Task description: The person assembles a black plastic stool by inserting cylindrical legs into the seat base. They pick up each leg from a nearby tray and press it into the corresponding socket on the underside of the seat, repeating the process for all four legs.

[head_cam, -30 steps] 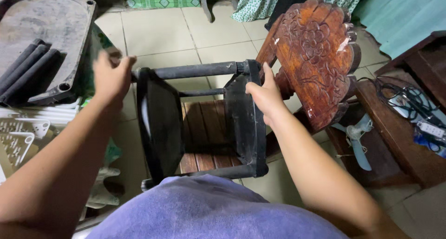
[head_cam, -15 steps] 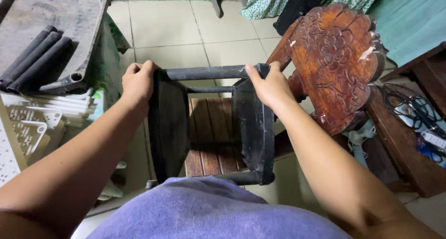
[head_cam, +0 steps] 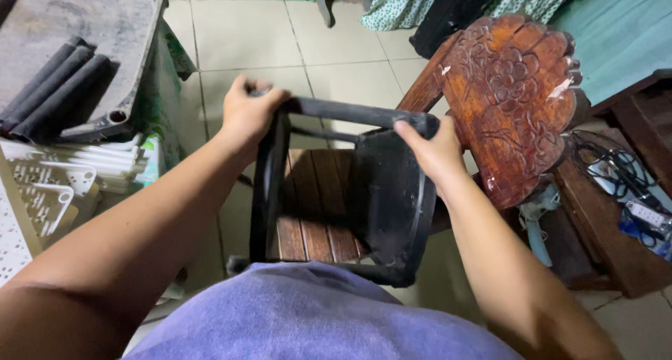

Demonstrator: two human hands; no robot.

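A black plastic frame point(head_cam: 392, 192), made of flat panels joined by round bars, is held up in front of me above a wooden slatted seat point(head_cam: 315, 206). My left hand point(head_cam: 248, 111) grips the frame's upper left corner, fingers wrapped round the bar. My right hand point(head_cam: 434, 150) grips the upper right corner, where the top bar meets the right panel. Behind the frame stands the carved back of a brown wooden chair point(head_cam: 514, 101). My purple-clad body point(head_cam: 315, 318) hides the frame's lower bar.
A grey plastic panel point(head_cam: 70, 31) with several black tubes point(head_cam: 49, 90) on it lies at the left, above white perforated pieces point(head_cam: 42, 192). Cables and a power strip point(head_cam: 630, 192) sit on a dark wooden bench at the right. Pale floor tiles point(head_cam: 238, 38) lie beyond.
Both hands closed on the frame's top corners, the left having come in from the side. The frame has since swung, its right panel now turned more toward me.
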